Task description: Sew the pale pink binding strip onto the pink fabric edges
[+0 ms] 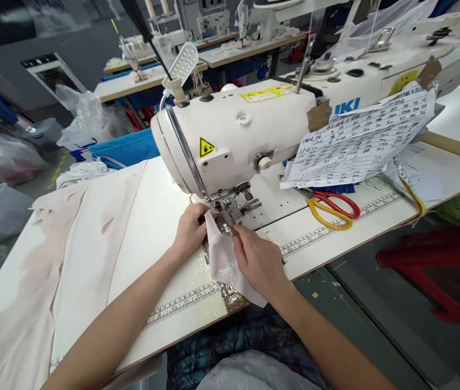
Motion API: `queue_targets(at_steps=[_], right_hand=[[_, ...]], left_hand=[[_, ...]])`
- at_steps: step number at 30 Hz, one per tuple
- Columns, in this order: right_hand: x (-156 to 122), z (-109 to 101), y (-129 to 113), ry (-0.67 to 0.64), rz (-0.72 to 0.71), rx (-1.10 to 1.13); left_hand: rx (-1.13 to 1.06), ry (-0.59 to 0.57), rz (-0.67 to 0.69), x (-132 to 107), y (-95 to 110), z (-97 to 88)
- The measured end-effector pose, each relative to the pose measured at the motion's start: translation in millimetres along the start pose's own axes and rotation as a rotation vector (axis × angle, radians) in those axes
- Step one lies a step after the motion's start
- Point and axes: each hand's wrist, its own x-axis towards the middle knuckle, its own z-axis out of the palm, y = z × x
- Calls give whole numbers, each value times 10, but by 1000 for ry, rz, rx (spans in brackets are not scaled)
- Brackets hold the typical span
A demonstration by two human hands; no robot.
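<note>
A pale pink piece of fabric [222,254] hangs from the needle area of a white sewing machine [214,130] and drapes over the table's front edge. My left hand [191,227] is closed on the fabric's upper edge, close beside the presser foot [227,208]; its fingertips are partly hidden. To the right of the needle, my right hand [258,260] is closed, with a small brass-coloured tool [235,231] showing at its fingertips. What kind of tool it is cannot be made out. This hand also rests against the fabric's right side.
More pale pink fabric [19,265] lies along the table's left side. Scissors with red and yellow handles [329,210] lie right of the machine, below a handwritten sheet [355,141]. A printed ruler [185,303] runs along the front edge. A red stool [437,265] stands at right.
</note>
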Motion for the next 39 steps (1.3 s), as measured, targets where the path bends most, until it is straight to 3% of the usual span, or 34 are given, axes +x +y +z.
queue_targets(at_steps=[2, 6, 10, 19, 22, 28, 39], right_hand=[[6, -1, -6, -4, -3, -5], [32, 16, -34, 8, -12, -48], [-1, 21, -53, 37, -15, -108], [-763, -209, 12, 152, 9, 159], [-917, -239, 37, 151, -24, 195], [-949, -237, 106, 161, -108, 163], [-879, -260, 108, 141, -92, 105]], left_hand=[[27, 19, 36, 1, 3, -1], [168, 54, 247, 14, 7, -1], [284, -35, 363, 15, 21, -16], [330, -284, 383, -84, 194, -156], [423, -287, 348, -162, 308, -99], [442, -183, 282, -348, 405, 55], [381, -161, 288, -410, 368, 68]])
